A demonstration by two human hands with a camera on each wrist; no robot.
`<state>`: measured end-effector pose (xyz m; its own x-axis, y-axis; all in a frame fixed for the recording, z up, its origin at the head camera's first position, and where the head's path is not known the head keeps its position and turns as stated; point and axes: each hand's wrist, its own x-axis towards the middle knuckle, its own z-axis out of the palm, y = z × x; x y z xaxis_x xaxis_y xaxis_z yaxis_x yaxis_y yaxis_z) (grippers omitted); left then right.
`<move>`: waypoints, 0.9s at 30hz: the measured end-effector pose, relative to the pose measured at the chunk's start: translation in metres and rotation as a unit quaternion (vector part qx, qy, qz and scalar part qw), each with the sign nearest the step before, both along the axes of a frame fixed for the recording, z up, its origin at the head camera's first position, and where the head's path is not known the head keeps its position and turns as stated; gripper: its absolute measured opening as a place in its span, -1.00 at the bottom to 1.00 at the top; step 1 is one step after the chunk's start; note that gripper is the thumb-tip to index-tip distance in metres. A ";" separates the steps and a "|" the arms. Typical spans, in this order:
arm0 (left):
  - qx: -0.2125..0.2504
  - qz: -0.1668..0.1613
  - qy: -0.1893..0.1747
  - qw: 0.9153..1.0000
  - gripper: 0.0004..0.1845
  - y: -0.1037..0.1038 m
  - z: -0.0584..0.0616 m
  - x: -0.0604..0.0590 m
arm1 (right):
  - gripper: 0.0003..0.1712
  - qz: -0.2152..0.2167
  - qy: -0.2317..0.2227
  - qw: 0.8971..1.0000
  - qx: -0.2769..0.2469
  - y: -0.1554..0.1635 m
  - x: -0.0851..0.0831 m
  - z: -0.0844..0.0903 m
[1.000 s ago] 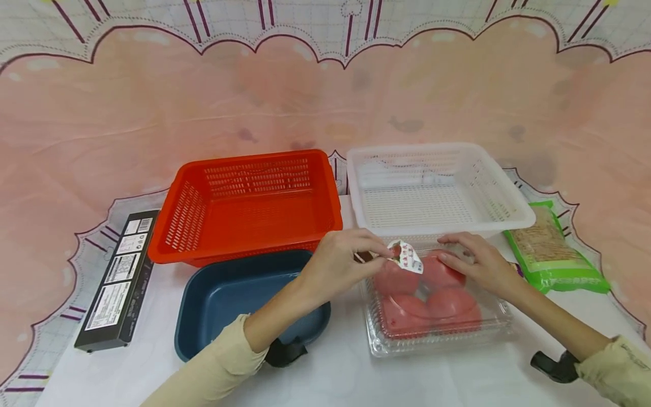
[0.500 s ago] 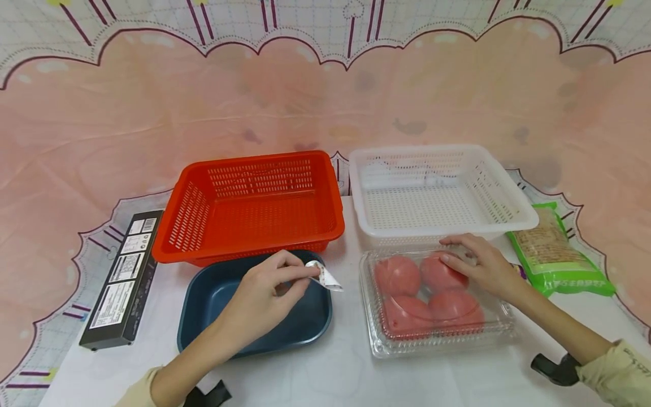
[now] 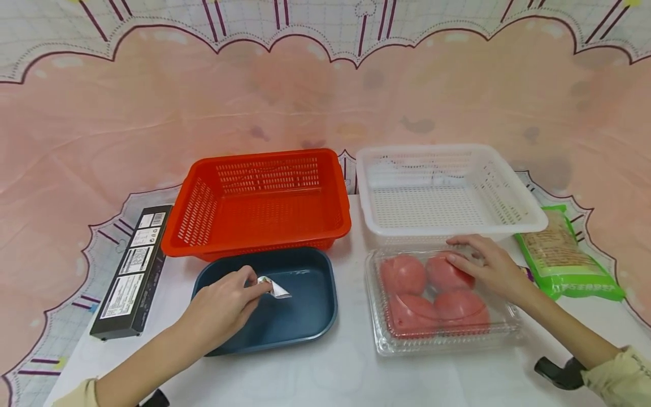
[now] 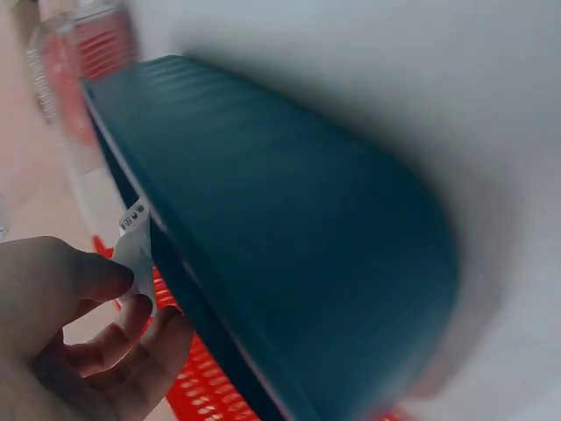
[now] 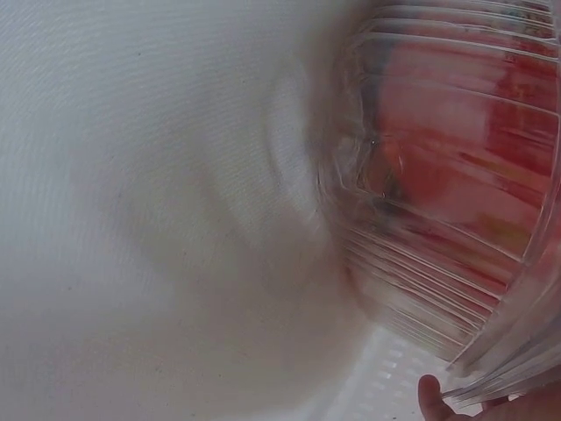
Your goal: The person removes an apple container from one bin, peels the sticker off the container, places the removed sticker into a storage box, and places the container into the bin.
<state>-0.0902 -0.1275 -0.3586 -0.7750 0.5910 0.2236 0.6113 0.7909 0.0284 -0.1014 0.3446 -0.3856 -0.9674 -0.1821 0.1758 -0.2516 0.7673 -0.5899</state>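
My left hand [image 3: 224, 308] pinches a crumpled white paper label [image 3: 274, 288] between thumb and fingers, above the blue basin [image 3: 310, 333]. In the left wrist view, printing shows on the label [image 4: 135, 254] beside the basin's rim. My right hand [image 3: 490, 265] rests on the far right part of a clear plastic box [image 3: 386, 343], with thumb and fingers against the lid. Several large pink-red tomatoes [image 3: 460, 310] lie inside it. In the right wrist view, only some fingertips [image 5: 430, 396] appear by the lid's rim.
A red basket [image 3: 269, 220] stands behind the basin, and a white basket [image 3: 422, 209] behind the box. On the left lies a long black box [image 3: 133, 271] with white labels. A green-edged packet [image 3: 564, 251] lies at the right.
My left hand has pulled back leftward from above the tomato box to over the blue basin, carrying the label. The right hand stays on the lid.
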 end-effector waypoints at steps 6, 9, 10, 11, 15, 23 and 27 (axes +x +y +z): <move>-0.036 -0.009 -0.058 0.998 -0.70 -0.002 -0.010 -0.008 | -0.62 -0.002 -0.002 1.000 -0.002 0.000 0.000 0.000; -0.056 -0.018 -0.082 0.995 -0.71 -0.003 -0.014 -0.010 | -0.63 -0.001 0.000 1.000 -0.003 0.000 0.000 -0.001; -0.060 -0.022 -0.086 0.994 -0.71 -0.003 -0.015 -0.011 | -0.63 -0.002 0.000 1.000 -0.003 0.000 0.000 -0.001; -0.063 -0.027 -0.088 0.994 -0.71 -0.003 -0.017 -0.012 | -0.63 -0.003 -0.001 1.000 -0.004 0.000 -0.001 -0.002; -0.074 -0.042 -0.092 0.992 -0.71 -0.004 -0.023 -0.015 | -0.63 -0.004 -0.005 1.000 -0.005 -0.001 -0.001 -0.002; -0.116 -0.066 -0.110 0.985 -0.69 -0.003 -0.029 -0.019 | -0.63 0.000 0.003 1.000 -0.010 0.000 -0.002 -0.003; -0.156 -0.077 -0.141 0.975 -0.58 -0.001 -0.026 -0.021 | -0.63 -0.007 -0.005 1.000 -0.005 0.000 -0.001 -0.004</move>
<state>-0.1117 -0.1282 -0.3850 -0.6766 0.7102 -0.1946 0.7260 0.6875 -0.0152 -0.1026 0.3445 -0.3896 -0.9718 -0.1663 0.1669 -0.2340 0.7649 -0.6001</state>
